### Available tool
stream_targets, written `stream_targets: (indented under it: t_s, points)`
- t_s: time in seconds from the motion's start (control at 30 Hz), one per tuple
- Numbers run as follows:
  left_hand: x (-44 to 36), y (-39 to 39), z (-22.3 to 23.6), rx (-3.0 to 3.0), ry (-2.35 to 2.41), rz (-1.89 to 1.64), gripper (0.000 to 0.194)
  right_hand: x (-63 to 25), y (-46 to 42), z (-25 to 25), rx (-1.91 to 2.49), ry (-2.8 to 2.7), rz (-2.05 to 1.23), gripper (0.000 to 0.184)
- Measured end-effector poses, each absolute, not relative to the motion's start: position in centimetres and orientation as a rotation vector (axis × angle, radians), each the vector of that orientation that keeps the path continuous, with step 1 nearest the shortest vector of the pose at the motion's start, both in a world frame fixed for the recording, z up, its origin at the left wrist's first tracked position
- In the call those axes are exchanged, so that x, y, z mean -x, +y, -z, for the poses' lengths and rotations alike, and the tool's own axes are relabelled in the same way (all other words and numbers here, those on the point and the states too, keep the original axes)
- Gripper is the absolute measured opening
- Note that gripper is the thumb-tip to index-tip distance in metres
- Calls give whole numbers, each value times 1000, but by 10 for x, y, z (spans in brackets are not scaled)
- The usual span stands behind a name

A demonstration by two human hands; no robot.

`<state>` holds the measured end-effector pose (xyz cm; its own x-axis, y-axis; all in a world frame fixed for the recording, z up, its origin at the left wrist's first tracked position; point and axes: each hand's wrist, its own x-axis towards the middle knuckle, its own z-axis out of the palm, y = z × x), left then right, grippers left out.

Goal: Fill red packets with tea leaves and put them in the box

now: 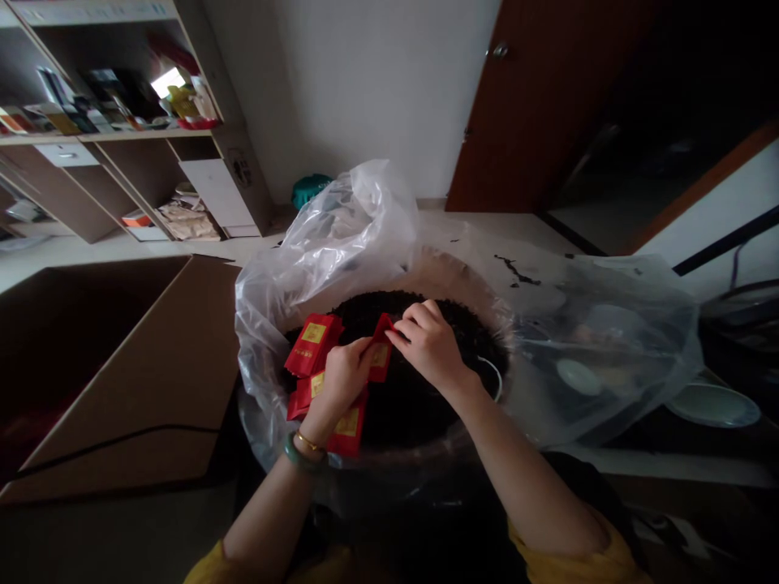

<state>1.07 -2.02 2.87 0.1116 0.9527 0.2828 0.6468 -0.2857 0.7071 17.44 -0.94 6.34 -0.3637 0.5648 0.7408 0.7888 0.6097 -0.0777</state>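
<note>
Both hands meet over a red packet above a broad round container of dark, loose leaf-like material. We judge the work to be partway along: one packet is being handled at its upper end, while several other packets lie grouped to the left and on the near side. How many of those are finished we cannot tell, nor whether the held packet's mouth is open or shut; we take it that this one, at least, is not yet done with.

The left hand is closed, thumb uppermost, on the packet's left edge. The right hand, its fingers curled, pinches the top from the right. Between them the packet hangs near the container's middle, its top bent toward the right hand and its lower part showing a yellow label. The print on it is too small for us to read.

Crumpled clear plastic rises at the container's far side, and an open carton stands to the left.
</note>
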Motion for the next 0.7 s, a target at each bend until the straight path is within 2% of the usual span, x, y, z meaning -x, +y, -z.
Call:
stream_targets:
  t_s: [0.17, 0.27, 0.37, 0.57, 0.63, 0.7]
  points:
    - [-9, -18, -33, -2079, 1552, -936, 22, -176, -8, -62, 1044, -2135, 220, 21]
    - [-7, -12, -29, -1827, 1485, -1116, 19, -180, -4, -60, 1051, -2108, 11, 11]
    - [-5, -7, -24, -1492, 1378, -1264, 26, -185, -2, -60, 1094, -2050, -196, 5]
    - [-7, -9, -19, -1205, 1247, -1347, 27, -185, 0, -62, 1196, -2038, -677, 15]
    - [-9, -10, -20, -1166, 1218, -1324, 29, -184, 2, -59, 1256, -2008, -678, 17]
    - [-10, -9, -22, -1054, 1136, -1318, 34, -183, 3, -54, 1295, -1995, -533, 14]
